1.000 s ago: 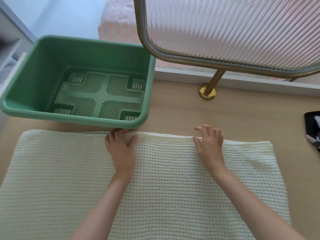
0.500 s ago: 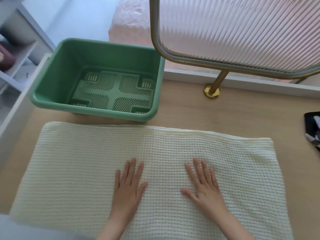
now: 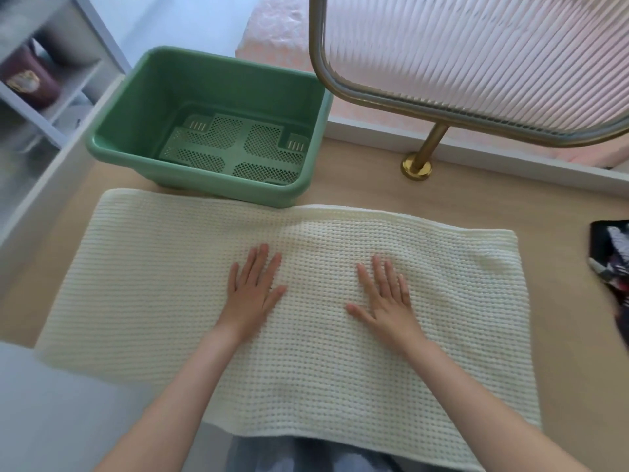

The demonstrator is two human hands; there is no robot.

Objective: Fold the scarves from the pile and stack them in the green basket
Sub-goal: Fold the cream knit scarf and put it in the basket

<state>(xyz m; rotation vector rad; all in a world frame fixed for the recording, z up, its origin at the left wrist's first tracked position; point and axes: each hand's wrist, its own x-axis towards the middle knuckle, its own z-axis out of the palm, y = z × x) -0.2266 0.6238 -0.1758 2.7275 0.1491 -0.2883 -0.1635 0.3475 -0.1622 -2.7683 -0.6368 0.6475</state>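
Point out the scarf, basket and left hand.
scarf (image 3: 313, 335), head view, bare knit between the two forearms
basket (image 3: 136, 114), head view, inner left wall
left hand (image 3: 253, 294), head view, back of the hand, flat on the scarf

cream waffle-knit scarf (image 3: 306, 301); green basket (image 3: 211, 131), mesh-patterned floor; black-white, possibly red cloth (image 3: 612, 260).

Brass-framed ribbed screen (image 3: 476, 56) stands on the wooden table (image 3: 357, 178), white shelves (image 3: 37, 114) left
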